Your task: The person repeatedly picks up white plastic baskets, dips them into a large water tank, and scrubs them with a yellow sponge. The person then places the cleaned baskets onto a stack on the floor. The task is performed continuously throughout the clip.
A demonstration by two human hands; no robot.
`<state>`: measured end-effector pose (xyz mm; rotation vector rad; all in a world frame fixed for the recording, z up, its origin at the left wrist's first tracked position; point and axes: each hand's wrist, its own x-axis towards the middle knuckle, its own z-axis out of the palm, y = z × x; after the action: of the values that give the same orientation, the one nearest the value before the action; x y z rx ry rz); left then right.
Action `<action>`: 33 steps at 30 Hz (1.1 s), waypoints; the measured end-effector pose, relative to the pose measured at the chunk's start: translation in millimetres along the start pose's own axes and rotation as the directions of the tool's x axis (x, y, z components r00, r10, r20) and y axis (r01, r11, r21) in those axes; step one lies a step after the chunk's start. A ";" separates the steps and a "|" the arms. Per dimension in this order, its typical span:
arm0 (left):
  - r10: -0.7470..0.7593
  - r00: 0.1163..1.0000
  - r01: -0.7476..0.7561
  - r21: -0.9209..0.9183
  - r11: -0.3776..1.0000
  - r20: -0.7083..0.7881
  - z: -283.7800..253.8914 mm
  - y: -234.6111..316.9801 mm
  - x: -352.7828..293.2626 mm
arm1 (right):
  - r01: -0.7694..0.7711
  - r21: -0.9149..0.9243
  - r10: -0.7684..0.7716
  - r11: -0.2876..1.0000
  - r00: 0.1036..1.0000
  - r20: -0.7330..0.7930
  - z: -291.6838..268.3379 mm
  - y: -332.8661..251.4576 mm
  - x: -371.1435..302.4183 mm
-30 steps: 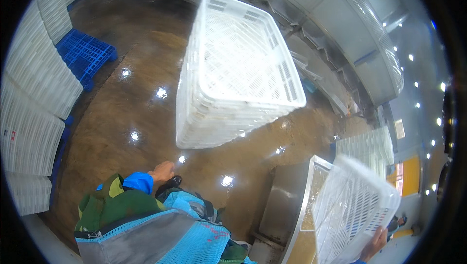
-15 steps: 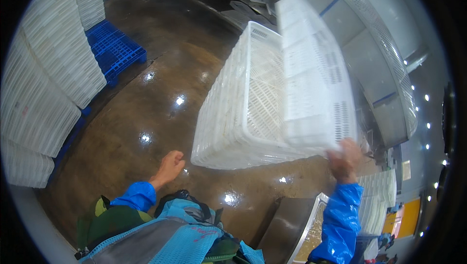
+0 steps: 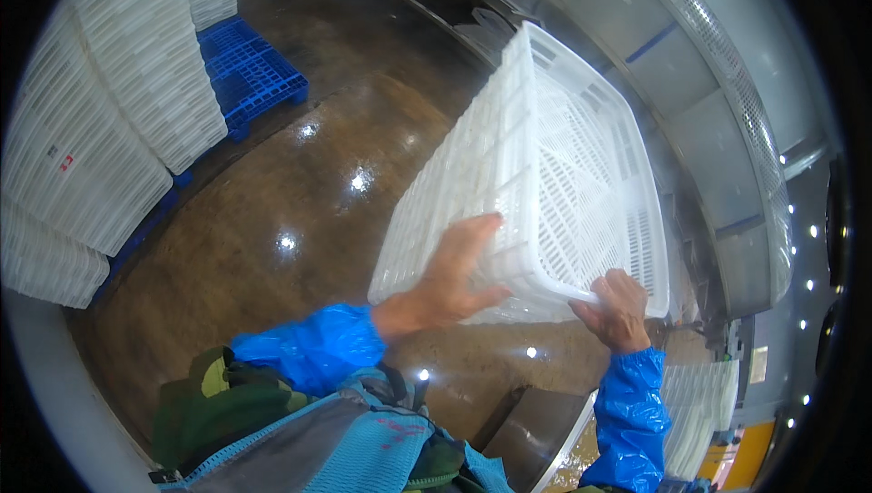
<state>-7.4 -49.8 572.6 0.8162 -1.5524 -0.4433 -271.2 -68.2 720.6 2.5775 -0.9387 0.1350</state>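
Observation:
A white plastic crate (image 3: 581, 166) with slotted walls and floor sits on top of a nested stack of like crates (image 3: 436, 211) before me. Its open top faces up and toward me. My right hand (image 3: 619, 309), in a blue sleeve, has its fingers closed over the near rim of the top crate. Along the left side of the stack, my left hand (image 3: 445, 284) is stretched out, thumb and fingers apart. It appears to rest against the crate wall, though the exact contact is hard to see.
Tall stacks of white crates (image 3: 136, 75) stand at the left, by a blue pallet (image 3: 250, 70). More white crates (image 3: 699, 411) are at the lower right, near a metal-edged container (image 3: 577, 448). Wet brown floor (image 3: 327, 175) lies between, and metal equipment (image 3: 699, 84) runs along the right.
The crate in my right hand has come down from a tilted, raised position onto the stack. My left hand has moved up and right to the stack's side, its fingers opening.

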 end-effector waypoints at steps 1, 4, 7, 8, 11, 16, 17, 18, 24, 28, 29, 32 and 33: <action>0.055 0.998 -0.055 0.024 0.998 0.002 9.7 -3.0 5.8 | 0.010 0.014 -0.009 1.000 1.000 -0.024 3.0 1.3 1.7; -0.049 0.996 0.052 0.032 0.998 -0.080 28.0 -3.9 21.7 | 0.005 0.065 -0.003 0.998 1.000 -0.027 22.9 14.7 15.4; -0.040 0.995 0.045 0.051 0.998 -0.089 25.3 0.3 17.7 | 0.032 0.079 -0.028 0.996 0.998 -0.050 19.0 9.0 10.3; -0.045 0.996 0.049 0.043 0.998 -0.080 24.5 0.8 14.9 | 0.029 0.098 -0.024 0.995 0.999 -0.047 16.3 5.9 7.0; 0.018 0.995 -0.010 0.083 0.996 -0.099 23.3 -6.7 11.1 | 0.048 0.089 -0.042 0.995 0.997 -0.065 10.6 8.7 13.8; -0.019 0.994 0.023 0.031 0.999 -0.105 34.6 -4.8 18.4 | -0.154 0.051 0.156 0.987 0.987 -0.027 -3.5 -0.6 2.4; -0.026 0.992 0.036 0.077 0.996 -0.124 33.7 2.7 15.4 | -0.250 0.020 0.250 0.968 0.968 -0.022 -4.1 -7.0 -12.5; -0.023 0.991 0.042 0.142 0.989 -0.133 25.7 11.1 8.9 | -0.266 0.051 0.270 0.963 0.956 -0.116 -0.8 -15.7 -22.6; 0.058 0.996 -0.074 -0.303 0.950 -0.061 39.2 76.2 -64.0 | -0.711 0.274 0.758 0.647 0.564 -0.327 28.0 -101.9 -150.3; -0.091 0.836 0.273 -0.266 0.924 0.542 67.2 99.9 -115.3 | -0.919 0.259 0.954 0.298 0.297 -0.043 46.6 -207.9 -276.6; -0.154 0.761 0.400 -0.270 0.876 0.630 76.8 109.6 -124.8 | -0.958 0.231 0.985 0.170 0.167 -0.035 38.9 -238.3 -304.4; -0.119 0.617 0.495 -0.266 0.827 0.778 137.0 141.8 -128.6 | -0.962 0.189 0.979 -0.199 -0.203 -0.001 17.9 -302.0 -395.9; -0.078 0.592 0.471 -0.266 0.841 0.802 147.5 148.7 -137.1 | -0.941 0.179 0.956 -0.286 -0.292 -0.007 16.0 -330.0 -418.9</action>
<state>-188.4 122.4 556.9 0.4984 -1.9680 -1.5165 -385.0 406.4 505.0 0.8610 -2.7856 0.8216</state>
